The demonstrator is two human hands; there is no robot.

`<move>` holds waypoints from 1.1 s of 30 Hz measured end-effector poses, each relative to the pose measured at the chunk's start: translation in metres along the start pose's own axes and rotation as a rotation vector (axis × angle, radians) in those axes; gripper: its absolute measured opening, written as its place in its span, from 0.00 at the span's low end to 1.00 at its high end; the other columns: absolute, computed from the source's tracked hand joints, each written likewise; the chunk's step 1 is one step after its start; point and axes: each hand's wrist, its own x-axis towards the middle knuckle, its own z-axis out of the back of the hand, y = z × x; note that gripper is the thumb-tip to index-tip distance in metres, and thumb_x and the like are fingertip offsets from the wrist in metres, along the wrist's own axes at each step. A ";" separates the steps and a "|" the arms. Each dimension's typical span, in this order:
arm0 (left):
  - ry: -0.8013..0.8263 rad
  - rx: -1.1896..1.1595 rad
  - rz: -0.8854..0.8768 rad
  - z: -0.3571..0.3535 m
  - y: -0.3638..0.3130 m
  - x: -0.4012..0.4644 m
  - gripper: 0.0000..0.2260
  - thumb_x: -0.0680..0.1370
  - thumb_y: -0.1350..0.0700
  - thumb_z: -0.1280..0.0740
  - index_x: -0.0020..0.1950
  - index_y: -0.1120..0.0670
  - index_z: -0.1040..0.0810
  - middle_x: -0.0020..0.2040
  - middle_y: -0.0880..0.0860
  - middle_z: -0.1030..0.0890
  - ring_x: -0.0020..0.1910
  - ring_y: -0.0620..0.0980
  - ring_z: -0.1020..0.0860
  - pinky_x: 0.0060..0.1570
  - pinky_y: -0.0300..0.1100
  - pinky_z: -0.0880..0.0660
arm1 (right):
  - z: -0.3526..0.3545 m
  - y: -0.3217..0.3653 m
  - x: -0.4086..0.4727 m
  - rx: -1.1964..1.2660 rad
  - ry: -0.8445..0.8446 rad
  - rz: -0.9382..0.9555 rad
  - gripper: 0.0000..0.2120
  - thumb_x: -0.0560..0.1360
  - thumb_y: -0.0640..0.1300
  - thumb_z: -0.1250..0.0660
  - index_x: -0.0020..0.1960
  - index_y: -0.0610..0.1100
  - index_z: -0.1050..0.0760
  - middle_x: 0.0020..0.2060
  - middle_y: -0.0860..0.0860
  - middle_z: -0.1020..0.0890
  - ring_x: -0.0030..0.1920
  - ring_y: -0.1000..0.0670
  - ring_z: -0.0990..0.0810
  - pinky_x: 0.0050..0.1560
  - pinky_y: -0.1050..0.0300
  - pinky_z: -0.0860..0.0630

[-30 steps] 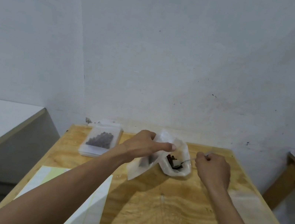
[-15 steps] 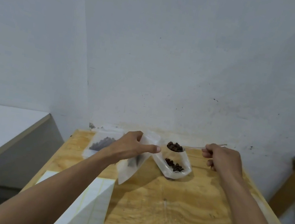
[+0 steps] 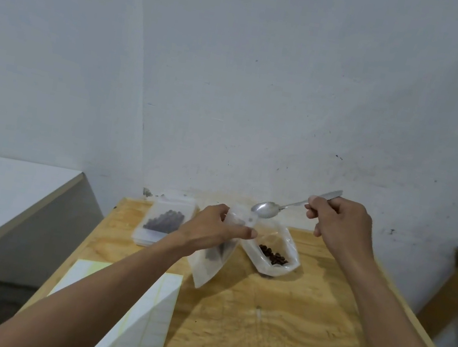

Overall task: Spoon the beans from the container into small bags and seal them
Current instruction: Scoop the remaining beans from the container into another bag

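Plywood tabletop (image 3: 271, 332) carries the bean container (image 3: 272, 251) at 12 o'clock; left hand (image 3: 212, 231) fingers pinch a small bag (image 3: 211, 261), right hand (image 3: 343, 223) fingers grip a spoon (image 3: 267, 209) (bowl empty) above it.

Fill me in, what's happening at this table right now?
A person is bagging coffee beans. The left hand holds a small clear bag up by its mouth, while the right hand holds a spoon, now empty, over it. The open container of beans sits just behind, and a filled bag lies to the left.
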 end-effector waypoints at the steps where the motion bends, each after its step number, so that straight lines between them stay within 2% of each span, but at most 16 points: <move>1: -0.029 -0.042 0.012 0.001 0.001 0.000 0.20 0.71 0.39 0.23 0.42 0.51 0.28 0.39 0.47 0.28 0.38 0.45 0.28 0.38 0.40 0.34 | 0.002 -0.005 0.000 -0.005 -0.037 -0.015 0.13 0.78 0.47 0.32 0.39 0.43 0.16 0.34 0.52 0.15 0.27 0.54 0.22 0.26 0.72 0.31; 3: -0.095 -0.146 0.044 0.002 0.003 0.001 0.20 0.71 0.39 0.23 0.45 0.51 0.27 0.42 0.47 0.25 0.40 0.44 0.26 0.38 0.39 0.33 | 0.006 -0.020 -0.003 -0.027 -0.068 -0.066 0.12 0.78 0.46 0.32 0.38 0.44 0.16 0.35 0.52 0.14 0.28 0.51 0.21 0.29 0.65 0.26; 5: -0.149 -0.267 0.084 0.003 0.002 0.002 0.24 0.70 0.38 0.22 0.54 0.53 0.24 0.50 0.48 0.21 0.45 0.43 0.23 0.39 0.39 0.31 | 0.004 -0.040 -0.009 -0.056 -0.056 -0.131 0.13 0.77 0.46 0.31 0.37 0.45 0.16 0.34 0.52 0.14 0.27 0.50 0.21 0.31 0.59 0.24; 7: -0.196 -0.359 0.107 0.001 -0.001 0.004 0.29 0.69 0.38 0.22 0.59 0.55 0.25 0.53 0.48 0.22 0.49 0.42 0.24 0.42 0.40 0.29 | 0.000 -0.060 -0.018 -0.068 -0.017 -0.189 0.13 0.77 0.45 0.30 0.35 0.45 0.16 0.33 0.52 0.14 0.26 0.50 0.21 0.33 0.58 0.23; 10: -0.220 -0.442 0.134 -0.002 -0.011 0.006 0.22 0.71 0.41 0.22 0.45 0.56 0.28 0.42 0.48 0.28 0.41 0.45 0.25 0.46 0.44 0.29 | -0.004 -0.072 -0.027 -0.109 0.079 -0.280 0.16 0.76 0.50 0.28 0.34 0.43 0.15 0.29 0.50 0.14 0.23 0.51 0.23 0.31 0.57 0.24; 13: -0.219 -0.463 0.156 -0.002 -0.017 0.010 0.26 0.68 0.38 0.21 0.46 0.55 0.30 0.43 0.55 0.34 0.42 0.50 0.27 0.46 0.47 0.29 | -0.008 -0.060 -0.035 -0.173 0.357 -0.360 0.26 0.74 0.62 0.29 0.35 0.39 0.14 0.29 0.46 0.14 0.21 0.53 0.26 0.29 0.60 0.30; 15: -0.206 -0.469 0.155 -0.003 -0.019 0.012 0.30 0.66 0.36 0.21 0.48 0.57 0.27 0.44 0.56 0.31 0.45 0.50 0.24 0.48 0.48 0.27 | -0.017 -0.049 -0.038 -0.098 0.479 -0.300 0.31 0.70 0.69 0.29 0.40 0.38 0.14 0.32 0.46 0.14 0.27 0.54 0.23 0.32 0.59 0.28; 17: -0.193 -0.463 0.175 -0.007 -0.022 0.012 0.34 0.64 0.34 0.21 0.53 0.60 0.23 0.50 0.56 0.20 0.50 0.50 0.20 0.54 0.51 0.21 | -0.029 -0.036 -0.041 0.009 0.594 -0.215 0.35 0.67 0.71 0.27 0.50 0.38 0.17 0.43 0.41 0.15 0.39 0.54 0.18 0.41 0.58 0.23; 19: -0.182 -0.445 0.188 -0.010 -0.030 0.007 0.37 0.63 0.32 0.21 0.58 0.57 0.22 0.54 0.54 0.18 0.55 0.52 0.19 0.57 0.56 0.20 | -0.043 -0.031 -0.043 0.063 0.694 -0.160 0.28 0.68 0.64 0.24 0.56 0.43 0.17 0.48 0.46 0.13 0.50 0.52 0.14 0.54 0.51 0.19; 21: -0.179 -0.429 0.177 -0.010 -0.032 0.004 0.40 0.63 0.31 0.22 0.64 0.56 0.25 0.57 0.51 0.21 0.59 0.53 0.20 0.59 0.55 0.21 | -0.053 -0.035 -0.042 0.130 0.645 -0.152 0.13 0.72 0.50 0.23 0.53 0.45 0.15 0.47 0.50 0.12 0.52 0.48 0.13 0.57 0.47 0.18; 22: -0.188 -0.418 0.158 -0.008 -0.031 0.003 0.38 0.67 0.32 0.23 0.66 0.55 0.26 0.58 0.51 0.21 0.58 0.53 0.21 0.59 0.55 0.21 | -0.055 -0.037 -0.041 0.170 0.606 -0.172 0.07 0.74 0.44 0.24 0.51 0.44 0.14 0.46 0.49 0.11 0.51 0.46 0.13 0.56 0.48 0.18; 24: -0.215 -0.434 0.099 -0.001 -0.025 0.004 0.23 0.75 0.41 0.25 0.63 0.55 0.21 0.54 0.54 0.18 0.50 0.52 0.19 0.58 0.57 0.20 | -0.058 -0.041 -0.042 0.225 0.577 -0.222 0.04 0.74 0.39 0.24 0.49 0.41 0.14 0.44 0.48 0.11 0.51 0.45 0.13 0.51 0.53 0.19; 26: -0.252 -0.485 0.054 0.007 -0.019 0.005 0.10 0.79 0.50 0.27 0.52 0.57 0.17 0.48 0.56 0.16 0.44 0.54 0.18 0.57 0.59 0.19 | -0.059 -0.043 -0.043 0.271 0.600 -0.264 0.06 0.73 0.39 0.23 0.49 0.40 0.14 0.45 0.46 0.11 0.51 0.44 0.13 0.49 0.54 0.19; 27: -0.269 -0.500 0.044 0.011 -0.016 0.006 0.08 0.80 0.53 0.28 0.47 0.57 0.17 0.45 0.56 0.16 0.43 0.54 0.18 0.55 0.59 0.18 | -0.059 -0.041 -0.043 0.290 0.613 -0.274 0.08 0.72 0.40 0.23 0.50 0.40 0.14 0.46 0.46 0.11 0.50 0.44 0.13 0.50 0.53 0.18; 29: -0.289 -0.502 0.031 0.015 -0.015 0.005 0.09 0.80 0.56 0.28 0.43 0.59 0.17 0.41 0.56 0.16 0.41 0.53 0.18 0.47 0.52 0.16 | -0.057 -0.034 -0.041 0.284 0.590 -0.241 0.11 0.71 0.43 0.22 0.53 0.43 0.16 0.47 0.48 0.11 0.49 0.47 0.13 0.50 0.53 0.17; 33: -0.293 -0.436 -0.026 0.014 -0.017 -0.003 0.10 0.80 0.57 0.28 0.45 0.63 0.16 0.38 0.55 0.16 0.36 0.51 0.19 0.37 0.42 0.19 | -0.049 -0.015 -0.028 0.303 0.405 -0.142 0.22 0.69 0.47 0.20 0.60 0.50 0.23 0.53 0.52 0.16 0.52 0.52 0.16 0.49 0.58 0.21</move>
